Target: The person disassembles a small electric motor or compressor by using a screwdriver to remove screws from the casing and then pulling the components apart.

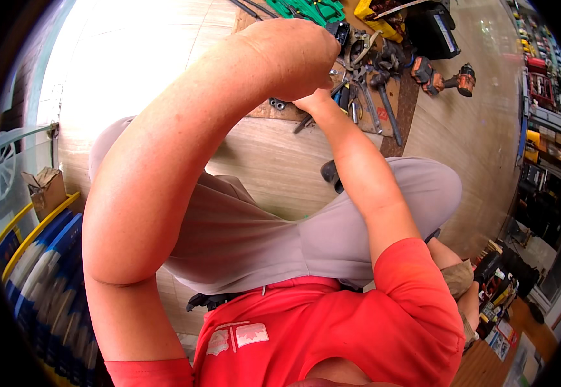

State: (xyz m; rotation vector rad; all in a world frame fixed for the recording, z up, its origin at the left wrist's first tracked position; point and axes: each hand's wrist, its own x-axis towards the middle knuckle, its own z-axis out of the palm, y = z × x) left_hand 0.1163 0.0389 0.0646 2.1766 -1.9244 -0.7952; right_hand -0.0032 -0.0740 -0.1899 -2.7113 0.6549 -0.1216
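Note:
My left hand [303,55] is bent down at the wrist over the tools, its back toward me. It looks curled closed, but its fingertips and whatever they hold are hidden. Just beneath it is my right hand [316,100], its fingers covered by the left. Beside them on a brown cardboard sheet [390,90] lie a hammer [391,115], long-handled pliers [369,103] and a pile of dark metal tools [383,58]. A few metal nuts [278,103] sit below my left wrist. Near its knuckles is a small black object [339,31].
Beyond the hands are a green tool case [306,9], a yellow bin [383,24] and a black box [432,32]. An orange-and-black cordless power tool [438,77] lies to the right. Stocked shelves [544,84] line the right; another person's leg [446,255] shows nearby. Blue packages [48,258] stand at left.

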